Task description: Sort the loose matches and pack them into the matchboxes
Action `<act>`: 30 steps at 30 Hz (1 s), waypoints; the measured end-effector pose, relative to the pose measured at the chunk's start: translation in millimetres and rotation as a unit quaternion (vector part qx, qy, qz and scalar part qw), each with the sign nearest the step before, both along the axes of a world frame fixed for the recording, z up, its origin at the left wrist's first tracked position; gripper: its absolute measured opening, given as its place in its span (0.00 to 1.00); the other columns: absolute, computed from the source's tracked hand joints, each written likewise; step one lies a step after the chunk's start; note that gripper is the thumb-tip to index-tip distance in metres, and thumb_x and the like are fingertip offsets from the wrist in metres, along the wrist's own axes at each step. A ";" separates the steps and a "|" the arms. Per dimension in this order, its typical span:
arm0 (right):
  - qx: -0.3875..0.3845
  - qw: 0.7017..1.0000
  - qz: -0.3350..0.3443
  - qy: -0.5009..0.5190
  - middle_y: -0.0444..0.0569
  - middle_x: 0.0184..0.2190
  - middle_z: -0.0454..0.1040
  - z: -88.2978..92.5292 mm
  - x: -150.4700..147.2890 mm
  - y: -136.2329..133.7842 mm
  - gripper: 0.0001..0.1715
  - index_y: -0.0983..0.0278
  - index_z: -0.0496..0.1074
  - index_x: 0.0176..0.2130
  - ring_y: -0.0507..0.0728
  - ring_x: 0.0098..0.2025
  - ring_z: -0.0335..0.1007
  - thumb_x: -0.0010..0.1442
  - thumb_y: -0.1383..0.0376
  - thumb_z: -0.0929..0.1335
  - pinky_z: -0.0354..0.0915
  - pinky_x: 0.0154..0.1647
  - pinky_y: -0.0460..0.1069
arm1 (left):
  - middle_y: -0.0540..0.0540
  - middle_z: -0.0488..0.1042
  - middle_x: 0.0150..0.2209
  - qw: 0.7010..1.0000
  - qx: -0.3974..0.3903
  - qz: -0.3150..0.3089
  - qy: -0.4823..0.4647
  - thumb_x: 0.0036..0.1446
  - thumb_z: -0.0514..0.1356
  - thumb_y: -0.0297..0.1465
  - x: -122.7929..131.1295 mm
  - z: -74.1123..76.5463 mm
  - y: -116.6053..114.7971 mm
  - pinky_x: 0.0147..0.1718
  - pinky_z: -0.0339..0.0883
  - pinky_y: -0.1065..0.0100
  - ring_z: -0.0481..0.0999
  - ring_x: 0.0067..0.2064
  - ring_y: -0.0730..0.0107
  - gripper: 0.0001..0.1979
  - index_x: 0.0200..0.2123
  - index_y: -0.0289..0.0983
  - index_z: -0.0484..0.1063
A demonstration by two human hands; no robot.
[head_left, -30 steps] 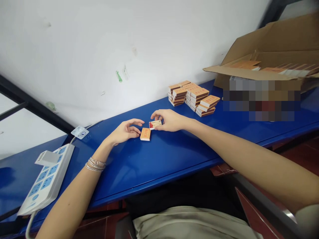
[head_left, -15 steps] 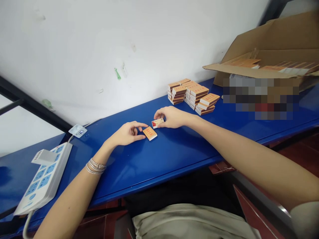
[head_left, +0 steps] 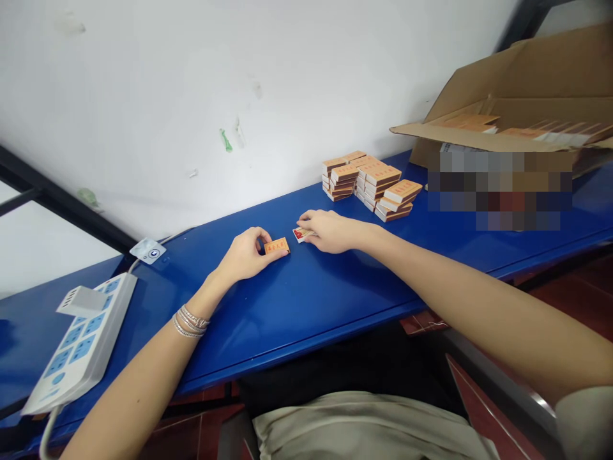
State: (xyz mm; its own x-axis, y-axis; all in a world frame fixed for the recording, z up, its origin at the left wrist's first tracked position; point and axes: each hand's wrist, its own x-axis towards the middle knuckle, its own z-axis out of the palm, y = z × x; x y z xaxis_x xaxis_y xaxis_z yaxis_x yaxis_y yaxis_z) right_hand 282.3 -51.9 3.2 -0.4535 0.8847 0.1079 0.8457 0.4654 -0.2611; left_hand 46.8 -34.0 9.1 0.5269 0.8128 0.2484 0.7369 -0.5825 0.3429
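An orange matchbox cover (head_left: pixel 276 245) is gripped between the thumb and fingers of my left hand (head_left: pixel 246 255), just above the blue table (head_left: pixel 287 319). To its right, my right hand (head_left: pixel 330 231) holds a white matchbox tray (head_left: pixel 301 234) with red-tipped matches showing in it. A small gap separates the cover and the tray. The fingers of my right hand hide the tray's right end. Behind my right hand stand stacks of orange matchboxes (head_left: pixel 378 171).
An open cardboard box (head_left: pixel 527 70) with more orange boxes stands at the right. At the left lies a white power strip (head_left: pixel 81 351) with a plug in it, near a small white device (head_left: pixel 149 252). A white wall (head_left: pixel 167 96) rises behind the table.
My left hand has taken hold of the orange cover, turned it and moved it slightly left. My right hand has lowered over the tray, covering more of it.
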 end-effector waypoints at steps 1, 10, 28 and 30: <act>-0.004 1.000 0.001 -0.015 0.61 0.64 0.62 -0.3 -2.0 -3.2 0.24 0.65 0.68 0.59 0.70 0.63 0.61 0.65 0.64 0.62 0.61 0.59 0.62 | 0.48 0.72 0.30 1.000 -0.010 0.014 -0.007 0.49 0.64 0.53 0.4 -0.8 0.3 0.29 0.62 0.66 0.68 0.29 0.69 0.24 0.34 0.38 0.71; -0.018 0.999 0.031 -0.040 0.62 0.69 0.52 -4.7 -16.3 -19.1 0.31 0.70 0.55 0.67 0.73 0.69 0.47 0.69 0.61 0.55 0.53 0.64 0.69 | 0.46 0.72 0.33 0.999 0.040 -0.026 0.007 0.55 0.60 0.52 6.6 -7.9 0.6 0.33 0.65 0.65 0.68 0.29 0.70 0.25 0.43 0.38 0.78; 0.029 0.993 0.041 0.105 0.63 0.56 0.71 -8.3 -17.3 -3.2 0.21 0.71 0.72 0.55 0.63 0.56 0.68 0.66 0.69 0.61 0.61 0.59 0.56 | 0.45 0.73 0.36 0.998 0.051 -0.022 -0.027 0.54 0.63 0.48 7.1 -11.9 0.8 0.33 0.68 0.65 0.69 0.30 0.71 0.22 0.42 0.38 0.80; 0.028 0.985 -0.033 0.168 0.62 0.55 0.72 -7.3 -19.0 -1.1 0.22 0.71 0.71 0.56 0.62 0.56 0.69 0.66 0.65 0.62 0.62 0.58 0.55 | 0.45 0.73 0.37 0.997 0.066 -0.018 -0.041 0.54 0.64 0.48 7.5 -12.8 1.5 0.32 0.69 0.65 0.69 0.29 0.73 0.21 0.42 0.37 0.80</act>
